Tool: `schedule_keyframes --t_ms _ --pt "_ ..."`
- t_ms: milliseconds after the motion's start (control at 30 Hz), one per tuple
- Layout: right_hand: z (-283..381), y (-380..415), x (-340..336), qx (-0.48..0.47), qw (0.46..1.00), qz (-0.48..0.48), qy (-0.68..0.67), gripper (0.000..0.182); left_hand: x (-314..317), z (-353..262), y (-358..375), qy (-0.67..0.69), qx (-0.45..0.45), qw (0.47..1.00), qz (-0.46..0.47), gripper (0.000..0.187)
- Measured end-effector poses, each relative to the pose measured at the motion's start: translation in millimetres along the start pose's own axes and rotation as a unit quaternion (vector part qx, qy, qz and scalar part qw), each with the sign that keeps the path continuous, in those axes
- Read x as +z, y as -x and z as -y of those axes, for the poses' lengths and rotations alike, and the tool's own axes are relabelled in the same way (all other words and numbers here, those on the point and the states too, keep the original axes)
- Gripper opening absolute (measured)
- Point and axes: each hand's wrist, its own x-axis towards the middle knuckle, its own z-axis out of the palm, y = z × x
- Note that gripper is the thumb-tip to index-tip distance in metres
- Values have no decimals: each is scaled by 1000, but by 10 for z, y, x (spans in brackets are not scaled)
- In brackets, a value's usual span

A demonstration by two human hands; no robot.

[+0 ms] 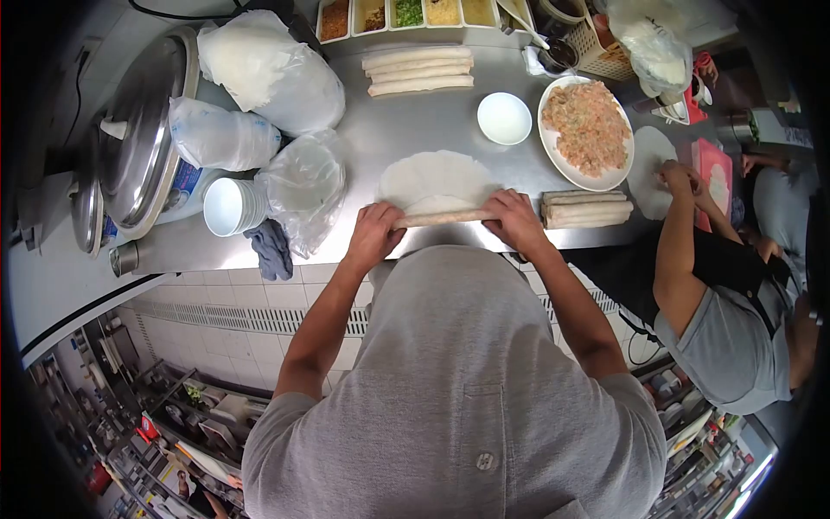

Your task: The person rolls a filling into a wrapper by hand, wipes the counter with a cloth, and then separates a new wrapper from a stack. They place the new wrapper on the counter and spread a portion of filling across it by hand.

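Observation:
A thin round wrapper point(437, 175) lies flat on the steel counter, its near edge rolled into a long narrow roll point(443, 218). My left hand point(375, 233) has its fingers on the roll's left end. At the right end, my right hand point(515, 221) grips the roll in the same way. Just right of my right hand is a stack of finished rolls point(586, 209). More rolls point(418, 71) lie side by side at the back. An oval white plate point(553, 161) holds pinkish minced filling point(588, 128). Left of it stands a small white bowl point(504, 118).
Containers of toppings point(406, 14) line the back edge. Plastic bags point(303, 186), stacked cups point(232, 208) and a grey cloth point(271, 249) are at left. A co-worker's hands point(681, 177) are over another wrapper point(650, 173) at right, near a pink board point(712, 183).

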Motion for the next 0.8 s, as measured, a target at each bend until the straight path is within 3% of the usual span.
schedule_keyframes --t_ms 67,200,800 --pt "3 0 -78 33 999 -29 -30 32 -29 -15 -2 4 25 999 -38 39" --pt "-35 -12 -53 29 999 -14 -35 33 -17 -62 -5 18 8 999 -28 35" --pt "175 -121 168 -65 997 -32 13 20 76 -37 -35 7 21 1000 -22 26"
